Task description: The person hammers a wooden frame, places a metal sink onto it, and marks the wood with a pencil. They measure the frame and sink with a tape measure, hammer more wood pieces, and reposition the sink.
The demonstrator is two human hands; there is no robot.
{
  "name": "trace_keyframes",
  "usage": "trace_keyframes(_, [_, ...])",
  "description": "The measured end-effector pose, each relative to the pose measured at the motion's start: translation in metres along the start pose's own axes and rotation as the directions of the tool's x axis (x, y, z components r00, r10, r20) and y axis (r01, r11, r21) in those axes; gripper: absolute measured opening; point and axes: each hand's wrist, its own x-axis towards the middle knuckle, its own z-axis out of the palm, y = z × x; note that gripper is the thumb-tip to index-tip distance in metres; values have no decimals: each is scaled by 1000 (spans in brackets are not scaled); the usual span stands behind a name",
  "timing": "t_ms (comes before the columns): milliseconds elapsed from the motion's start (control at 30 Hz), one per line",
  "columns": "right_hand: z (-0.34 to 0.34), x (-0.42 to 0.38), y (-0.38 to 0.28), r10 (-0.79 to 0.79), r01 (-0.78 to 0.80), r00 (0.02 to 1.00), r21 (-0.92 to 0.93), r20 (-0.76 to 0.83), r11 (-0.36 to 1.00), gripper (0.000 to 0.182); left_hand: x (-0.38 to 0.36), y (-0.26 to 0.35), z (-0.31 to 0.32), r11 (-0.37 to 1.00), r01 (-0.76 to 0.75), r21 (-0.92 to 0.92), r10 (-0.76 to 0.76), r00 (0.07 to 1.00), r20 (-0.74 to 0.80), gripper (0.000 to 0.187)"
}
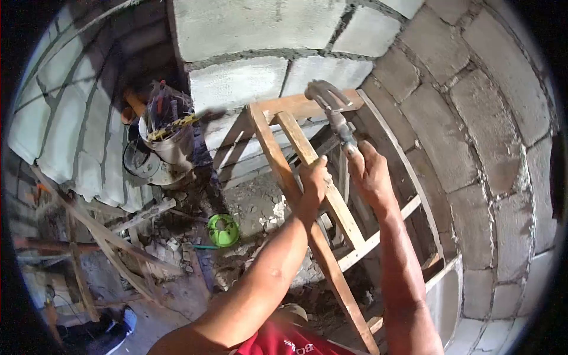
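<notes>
My right hand [371, 173] is wrapped round the handle of a claw hammer [338, 121], its metal head up over the top rail of a wooden frame [266, 142]. My left hand [315, 178] grips a loose-looking wooden slat [343, 214] that slants inside this frame. The slat's upper end lies near the top rail [284, 105]; its lower end meets a crosspiece [361, 251]. The frame leans close to the block wall, with long side pieces running down towards me.
Pale block walls [236, 80] rise ahead and on the right [485, 130]. Left of the frame stand buckets [171, 139] with tools in them. A green bowl-like container [223, 230] sits on the rubble-strewn floor. Planks [106, 231] lie at the left, near a blue shoe [129, 320].
</notes>
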Motion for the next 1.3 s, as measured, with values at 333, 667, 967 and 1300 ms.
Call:
trace_keyframes(333, [102,62,33,-127,302,945,-657,301,690,49,9,-2,6,871,-255,419,303,952,-49,40])
trace_keyframes(667, [101,61,9,-213,464,873,-610,439,642,47,-5,17,10,907,-102,409,145,987,-75,47])
trace_keyframes(967, [109,32,-55,-228,399,905,-526,360,751,51,-22,20,10,922,-31,387,70,994,-88,54])
trace_keyframes(1300, [112,81,3,-168,375,923,-720,345,584,50,-4,19,8,933,-40,357,66,996,-61,47])
